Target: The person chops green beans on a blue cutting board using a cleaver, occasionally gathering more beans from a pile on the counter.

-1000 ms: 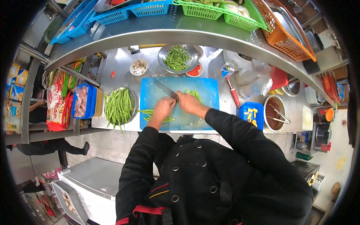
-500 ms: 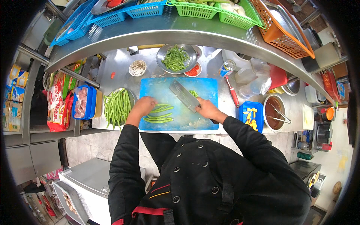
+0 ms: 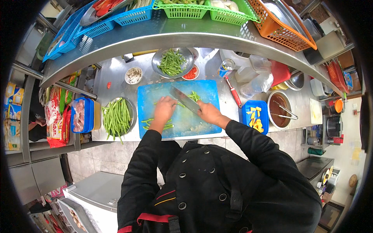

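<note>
A blue cutting board lies on the steel counter before me. My right hand is closed round the handle of a cleaver, its broad blade slanting to the upper left across the board. Close to the left of the blade, my left hand has its fingers curled over some green beans, mostly hidden under it. More whole beans lie on the board below that hand. Cut bean pieces sit on the blade's far side. A steel bowl of cut beans stands behind the board.
On the left is a metal plate of whole beans, beside blue tubs of meat. A red-handled tool, a can, a blue tub of yellow pieces and a sauce pot with tongs stand right. A steel shelf overhangs the back.
My left hand has moved right across the board to the blade, with some beans under its fingers. The cleaver stays in about the same place on the board. The whole view has shifted slightly.
</note>
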The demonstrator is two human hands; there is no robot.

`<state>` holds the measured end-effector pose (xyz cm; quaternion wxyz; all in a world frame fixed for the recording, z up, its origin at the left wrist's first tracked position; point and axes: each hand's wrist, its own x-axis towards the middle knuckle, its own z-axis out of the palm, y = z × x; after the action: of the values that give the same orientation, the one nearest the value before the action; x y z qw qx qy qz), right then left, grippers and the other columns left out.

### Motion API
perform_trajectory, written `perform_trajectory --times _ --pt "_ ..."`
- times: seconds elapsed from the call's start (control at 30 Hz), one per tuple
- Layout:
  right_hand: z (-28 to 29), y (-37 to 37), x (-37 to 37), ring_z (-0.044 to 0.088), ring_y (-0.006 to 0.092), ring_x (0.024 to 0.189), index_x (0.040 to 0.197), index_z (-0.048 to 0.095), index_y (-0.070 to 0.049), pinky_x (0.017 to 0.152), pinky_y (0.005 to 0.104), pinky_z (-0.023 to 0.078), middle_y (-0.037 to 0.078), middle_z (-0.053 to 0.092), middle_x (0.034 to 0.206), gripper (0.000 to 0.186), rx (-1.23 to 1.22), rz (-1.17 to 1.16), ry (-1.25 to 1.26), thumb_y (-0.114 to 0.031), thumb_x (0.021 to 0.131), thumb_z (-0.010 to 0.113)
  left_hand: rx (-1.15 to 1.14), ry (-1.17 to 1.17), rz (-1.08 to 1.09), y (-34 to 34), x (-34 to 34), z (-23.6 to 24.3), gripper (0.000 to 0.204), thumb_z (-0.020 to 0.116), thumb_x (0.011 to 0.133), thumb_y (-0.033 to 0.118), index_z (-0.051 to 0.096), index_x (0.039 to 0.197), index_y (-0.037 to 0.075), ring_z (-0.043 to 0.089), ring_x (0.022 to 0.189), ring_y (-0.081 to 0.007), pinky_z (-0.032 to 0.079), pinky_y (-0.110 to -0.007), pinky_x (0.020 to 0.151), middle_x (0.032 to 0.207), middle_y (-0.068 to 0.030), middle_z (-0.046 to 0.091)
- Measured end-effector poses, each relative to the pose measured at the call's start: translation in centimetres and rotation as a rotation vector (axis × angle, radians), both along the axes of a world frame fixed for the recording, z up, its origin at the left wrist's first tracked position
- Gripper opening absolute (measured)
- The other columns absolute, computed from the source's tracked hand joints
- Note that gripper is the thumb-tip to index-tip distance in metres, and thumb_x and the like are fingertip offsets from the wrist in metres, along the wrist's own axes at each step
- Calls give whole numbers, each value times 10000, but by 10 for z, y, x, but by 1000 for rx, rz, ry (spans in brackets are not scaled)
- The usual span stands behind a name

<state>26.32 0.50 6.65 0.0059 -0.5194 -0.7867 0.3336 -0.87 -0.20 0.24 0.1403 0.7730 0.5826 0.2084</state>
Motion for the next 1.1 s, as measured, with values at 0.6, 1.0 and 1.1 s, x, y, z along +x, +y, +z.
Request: perform_trajectory --times 0.6,1.0,1.1 --pt "55 -7 -14 732 472 906 1272 517 -9 797 573 575 283 734 971 329 -11 144 -235 -92 954 515 146 24 115 -19 28 1 82 752 847 190 788 903 142 608 1007 -296 498 -448 860 972 -32 666" --pt "33 -7 -24 723 484 825 1225 515 8 725 585 570 291 721 868 298 94 168 -171 -82 941 529 137 -1 146 -30 36 3 96 749 845 189 788 908 130 607 980 -299 496 -455 834 950 -50 658" --pt "26 -23 -8 723 489 838 1224 523 12 731 583 571 293 721 874 299 104 131 -179 -65 936 526 154 -27 156 -29 43 4 99 752 844 183 792 920 135 606 981 -298 495 -453 835 943 -49 653"
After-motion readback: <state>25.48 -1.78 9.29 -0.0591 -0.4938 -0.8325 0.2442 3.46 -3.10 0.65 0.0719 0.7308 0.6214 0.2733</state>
